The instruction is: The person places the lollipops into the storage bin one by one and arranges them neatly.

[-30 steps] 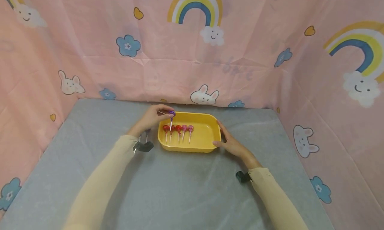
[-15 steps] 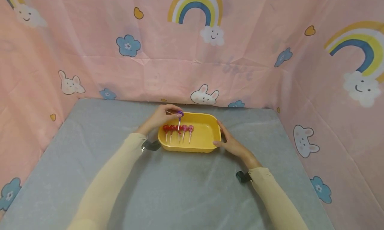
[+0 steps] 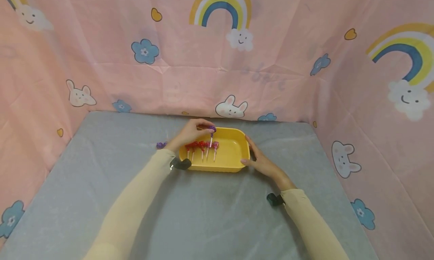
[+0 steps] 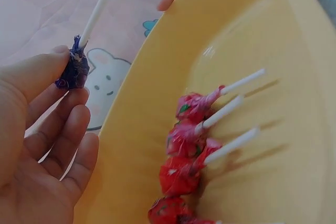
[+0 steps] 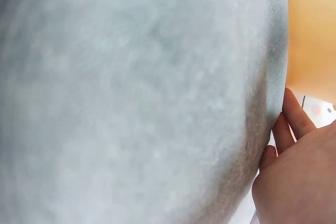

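Observation:
A purple-wrapped lollipop is pinched by its head between the thumb and fingers of my left hand, over the back part of a yellow tray. Its white stick hangs down in the head view. In the tray lies a row of several lollipops with red and pink wrappers; a pink one ends the row on the right, and a red lollipop shows clearly in the left wrist view. My right hand holds the tray's right end, thumb at the front corner and fingers along the outer wall.
Another purple lollipop lies on the grey tabletop, left of the tray and partly hidden by my left wrist. Behind the table hangs a pink printed curtain, which also runs down both sides.
My left hand has moved rightward over the tray with the purple lollipop, from its left end to above the pink ones. The purple lollipop on the table has come into view. My right hand stays put.

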### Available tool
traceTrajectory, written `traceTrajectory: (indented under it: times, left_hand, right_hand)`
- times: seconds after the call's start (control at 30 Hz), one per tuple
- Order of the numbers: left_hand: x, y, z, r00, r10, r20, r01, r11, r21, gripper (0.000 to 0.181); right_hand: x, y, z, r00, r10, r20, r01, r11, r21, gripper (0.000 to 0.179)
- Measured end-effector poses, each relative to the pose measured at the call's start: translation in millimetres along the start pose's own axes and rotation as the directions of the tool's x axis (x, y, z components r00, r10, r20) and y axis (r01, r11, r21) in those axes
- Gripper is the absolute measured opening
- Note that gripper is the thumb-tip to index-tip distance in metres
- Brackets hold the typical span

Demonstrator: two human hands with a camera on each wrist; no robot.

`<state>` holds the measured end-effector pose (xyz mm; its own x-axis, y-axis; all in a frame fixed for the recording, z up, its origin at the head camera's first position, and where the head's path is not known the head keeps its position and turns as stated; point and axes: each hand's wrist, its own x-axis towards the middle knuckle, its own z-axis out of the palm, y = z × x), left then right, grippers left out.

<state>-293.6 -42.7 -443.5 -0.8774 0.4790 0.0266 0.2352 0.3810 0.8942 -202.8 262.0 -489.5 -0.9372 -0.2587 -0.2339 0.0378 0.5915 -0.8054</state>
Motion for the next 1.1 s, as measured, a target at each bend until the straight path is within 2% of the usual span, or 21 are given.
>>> traceTrajectory:
  times: [0.27, 0.47, 0.7, 1.1]
  left_hand:
    - [7.3, -2.3, 15.2, 1.000, 0.019, -0.011, -0.020, 0.999, -0.028, 0.029]
    - [10.6, -6.1, 23.3, 1.000, 0.004, -0.021, -0.005, 0.998, -0.055, 0.029]
    - [9.3, -5.2, 28.2, 1.000, 0.026, -0.008, -0.027, 0.996, -0.091, 0.029]
    - [9.0, -4.1, 37.5, 1.000, 0.004, 0.028, -0.003, 0.999, -0.049, 0.028]
  right_hand:
    - [1.2, 1, -1, 1.000, -0.010, -0.003, 0.010, 1.000, -0.004, 0.093]
    - [0.8, 0, -1, 1.000, 0.029, 0.001, -0.029, 0.999, -0.014, 0.095]
    - [0.2, 2, -1, 1.000, -0.004, 0.007, 0.004, 1.000, 0.006, 0.095]
    - [1.4, 2, 0, 1.000, 0.002, 0.008, -0.002, 1.000, -0.005, 0.094]
